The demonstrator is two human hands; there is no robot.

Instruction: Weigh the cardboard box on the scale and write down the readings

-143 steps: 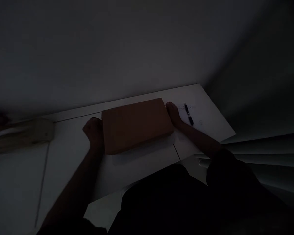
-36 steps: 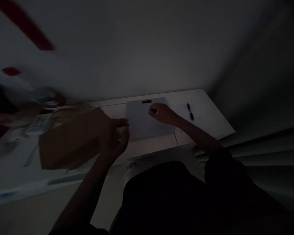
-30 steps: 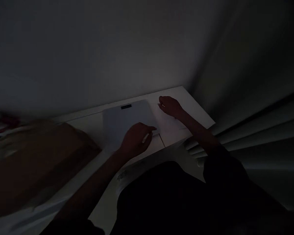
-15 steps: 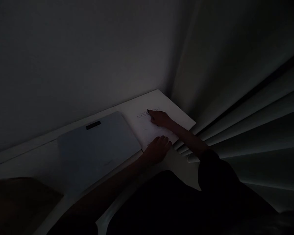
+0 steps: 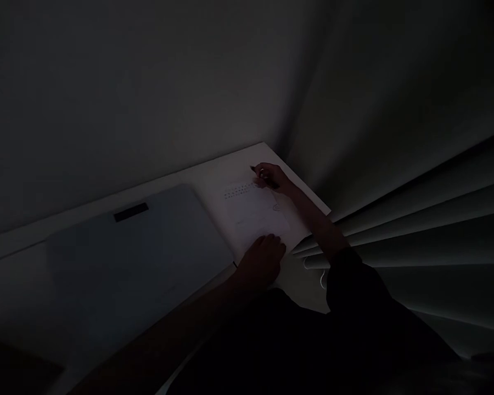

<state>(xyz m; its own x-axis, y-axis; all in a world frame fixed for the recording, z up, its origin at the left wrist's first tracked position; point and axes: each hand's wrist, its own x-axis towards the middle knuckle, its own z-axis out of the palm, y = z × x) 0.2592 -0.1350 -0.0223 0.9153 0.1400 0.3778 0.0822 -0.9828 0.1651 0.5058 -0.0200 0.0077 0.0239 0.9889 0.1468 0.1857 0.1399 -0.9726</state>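
The scene is very dark. In my right hand [image 5: 275, 174] is a dark pen [image 5: 270, 182], gripped between closed fingers, its tip pointing to the upper left. That hand is over the far right part of a white sheet of paper [image 5: 255, 211]. Rows of small dark marks run across the sheet's upper part, and a small looped mark lies near its right edge. My left hand [image 5: 263, 258] rests at the near edge of the sheet, its fingers laid on the paper and slightly bent. I see nothing held in it.
A large flat pale blue-grey object [image 5: 148, 252] with a dark label [image 5: 130, 212] lies left of the paper on the white table [image 5: 214, 170]. Behind stands a plain wall [image 5: 148, 99]. Folded curtains [image 5: 415, 219] hang close by the table's right edge.
My right hand has lifted back from the written rows, up and to the right, uncovering more of the paper. The pen is still in it. The view has shifted slightly.
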